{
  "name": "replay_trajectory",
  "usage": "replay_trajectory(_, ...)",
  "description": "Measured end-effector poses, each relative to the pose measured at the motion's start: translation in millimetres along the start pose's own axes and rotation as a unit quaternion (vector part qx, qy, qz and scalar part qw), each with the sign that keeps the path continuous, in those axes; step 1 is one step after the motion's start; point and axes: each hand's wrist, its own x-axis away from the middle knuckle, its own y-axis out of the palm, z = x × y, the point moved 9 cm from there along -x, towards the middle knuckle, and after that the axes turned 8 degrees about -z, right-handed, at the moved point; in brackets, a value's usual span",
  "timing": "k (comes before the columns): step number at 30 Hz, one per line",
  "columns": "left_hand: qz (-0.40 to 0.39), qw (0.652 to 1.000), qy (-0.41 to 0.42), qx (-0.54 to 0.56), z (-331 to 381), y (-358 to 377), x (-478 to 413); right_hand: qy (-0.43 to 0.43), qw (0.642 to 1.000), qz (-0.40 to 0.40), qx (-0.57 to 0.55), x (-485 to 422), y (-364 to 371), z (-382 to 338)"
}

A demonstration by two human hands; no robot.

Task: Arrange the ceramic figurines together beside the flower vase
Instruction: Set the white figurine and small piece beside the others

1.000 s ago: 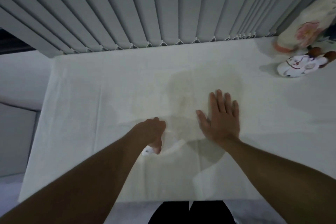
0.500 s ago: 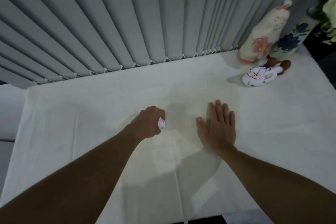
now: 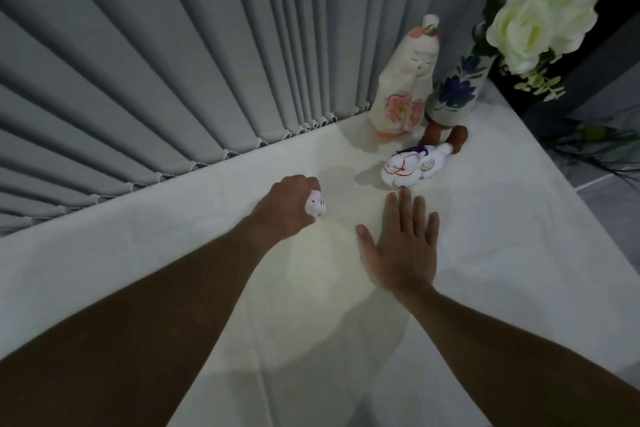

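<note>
My left hand (image 3: 290, 205) is closed around a small white ceramic figurine (image 3: 316, 207) with dark markings, held just above the white tablecloth. My right hand (image 3: 403, 242) lies flat on the cloth, fingers spread, its fingertips close to a white fox-like figurine (image 3: 410, 166) lying on its side. Behind that one are a small brown figurine (image 3: 446, 136), a tall cream figurine (image 3: 405, 90) with a pink flower painted on it, and the flower vase (image 3: 457, 88) with blue flowers painted on it, holding a white rose (image 3: 543, 12).
Grey vertical blinds (image 3: 173, 62) hang along the far edge of the table (image 3: 173, 253). The table's right edge drops to a dark floor with dark leaves (image 3: 588, 146) beyond it.
My left hand has carried the small white figurine forward and to the right, toward the group by the vase. My right hand slid forward too. The view swung right, showing the vase and rose.
</note>
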Motion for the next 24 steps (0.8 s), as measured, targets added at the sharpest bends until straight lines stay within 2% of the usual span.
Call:
replay_trajectory(11,-0.014,0.985,0.153,-0.079,65.2,-15.2,-88.1,-0.002,1.000,0.000,-0.007,-2.2,1.7,0.8)
replay_trajectory(17,-0.036,0.978,0.163,-0.122,80.6,-9.1,-109.3,-0.002,1.000,0.015,-0.006,-3.6,0.6,2.9)
replay_trajectory(24,-0.019,0.971,0.187,-0.146,79.1,-4.2,-109.6,0.003,1.000,0.019,-0.007,-4.8,1.9,4.6)
